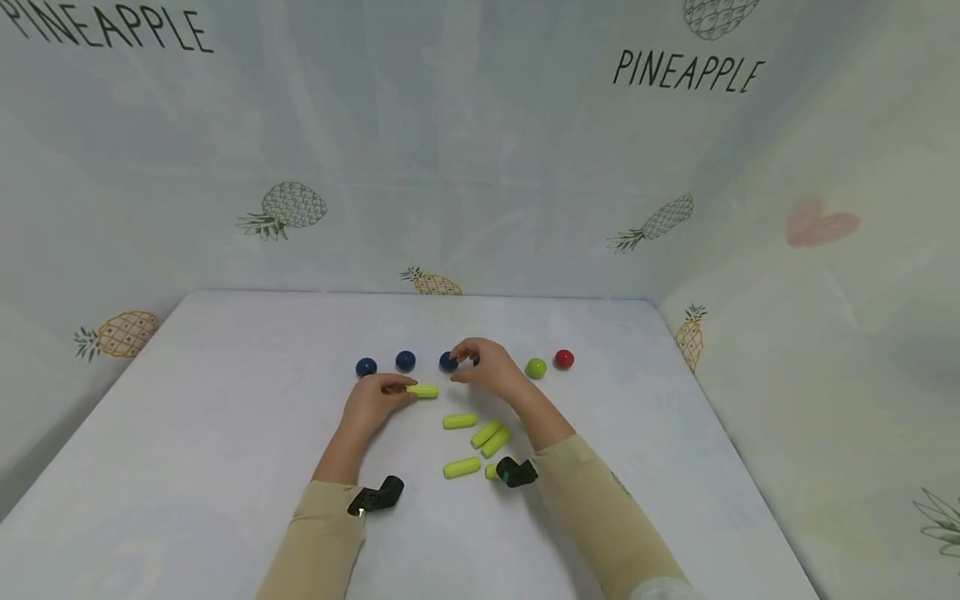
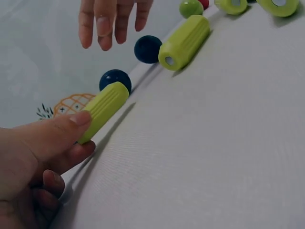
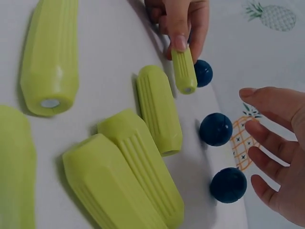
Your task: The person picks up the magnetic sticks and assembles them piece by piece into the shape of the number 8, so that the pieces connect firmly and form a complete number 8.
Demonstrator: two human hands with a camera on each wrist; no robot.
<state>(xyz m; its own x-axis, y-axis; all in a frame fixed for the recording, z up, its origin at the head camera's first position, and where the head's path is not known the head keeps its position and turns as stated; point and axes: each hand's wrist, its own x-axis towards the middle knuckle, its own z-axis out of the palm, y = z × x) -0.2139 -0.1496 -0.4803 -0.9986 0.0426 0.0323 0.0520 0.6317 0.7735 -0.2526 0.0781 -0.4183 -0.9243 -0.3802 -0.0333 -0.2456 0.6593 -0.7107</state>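
Observation:
My left hand (image 1: 370, 402) pinches a yellow-green ribbed rod (image 2: 107, 109) between thumb and fingers, holding it just over the white table. Blue balls stand in a row beyond it, one blue ball (image 1: 366, 367) near the left hand and another blue ball (image 1: 406, 360) farther right. My right hand (image 3: 283, 148) hovers with loosely bent fingers beside a blue ball (image 3: 216, 129) and a second blue ball (image 3: 228, 185), a gap showing between fingertips and balls in the right wrist view. The right hand partly hides the balls under it in the head view.
Several more rods lie nearer me, including a lone rod (image 1: 460, 422), a touching pair with one rod (image 1: 495, 442), and a front rod (image 1: 462, 467). A green ball (image 1: 536, 368) and a red ball (image 1: 564, 359) sit right of the right hand. Pineapple-print cloth (image 1: 465, 167) hangs behind the table (image 1: 225, 433).

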